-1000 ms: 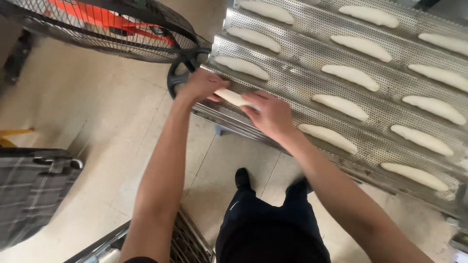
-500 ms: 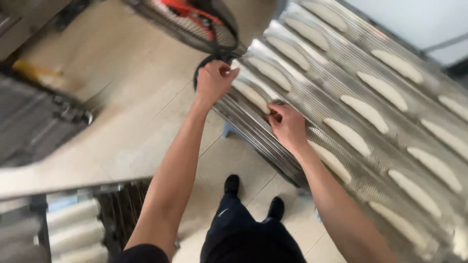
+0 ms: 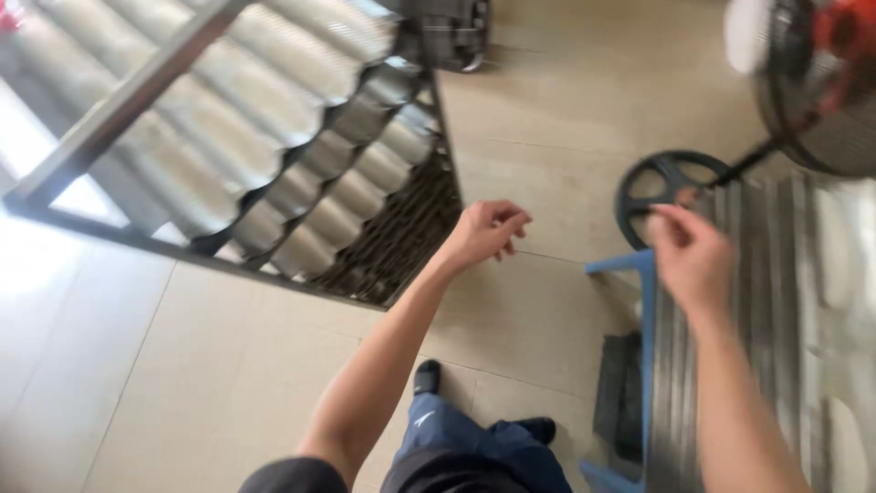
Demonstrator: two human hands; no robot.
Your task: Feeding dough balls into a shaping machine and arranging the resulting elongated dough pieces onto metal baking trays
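Observation:
My left hand [image 3: 486, 232] hangs in the air over the tiled floor, fingers loosely curled and holding nothing, a short way right of a rack of empty corrugated metal baking trays [image 3: 301, 155]. My right hand [image 3: 691, 257] hovers above the near end of a perforated corrugated tray [image 3: 776, 301] that carries pale dough pieces [image 3: 835, 246]; its fingers are bent together with nothing visible in them. The right side of the view is motion-blurred.
A metal rack frame bar [image 3: 119, 100] crosses the upper left. A floor fan with a round black base [image 3: 671, 187] and wire cage [image 3: 812, 82] stands at upper right. A blue plastic stool [image 3: 639, 274] sits under the tray. My dark shoes [image 3: 429, 374] are on beige floor tiles.
My view has swung left, away from the tray of dough toward the rack of empty trays. Both hands have come off the tray; the left hand now reaches out over the floor.

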